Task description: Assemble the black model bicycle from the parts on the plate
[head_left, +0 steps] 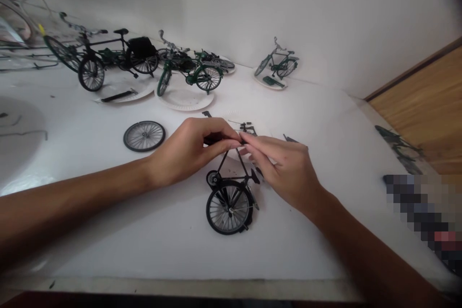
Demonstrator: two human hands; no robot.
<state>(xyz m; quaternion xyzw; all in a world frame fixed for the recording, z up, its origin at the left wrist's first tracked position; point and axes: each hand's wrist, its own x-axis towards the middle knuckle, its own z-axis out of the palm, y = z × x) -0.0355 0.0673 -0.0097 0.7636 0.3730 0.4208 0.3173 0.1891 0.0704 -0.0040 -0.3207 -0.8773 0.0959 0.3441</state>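
While the left hand (pixel 195 144) pinches the far end of the frame (pixel 242 162) and the right hand (pixel 285 166) meets it there, right-hand hold indeterminable, the frame extends from the grip toward the counter's (pixel 155 240) near edge, long axis ending at the wheel (pixel 230 210), neither hand nearer.

The left hand (pixel 195 147) and right hand (pixel 285 166) are bare, with slim wrists (pixel 153 171) and smooth, uncovered forearms (pixel 90 190).
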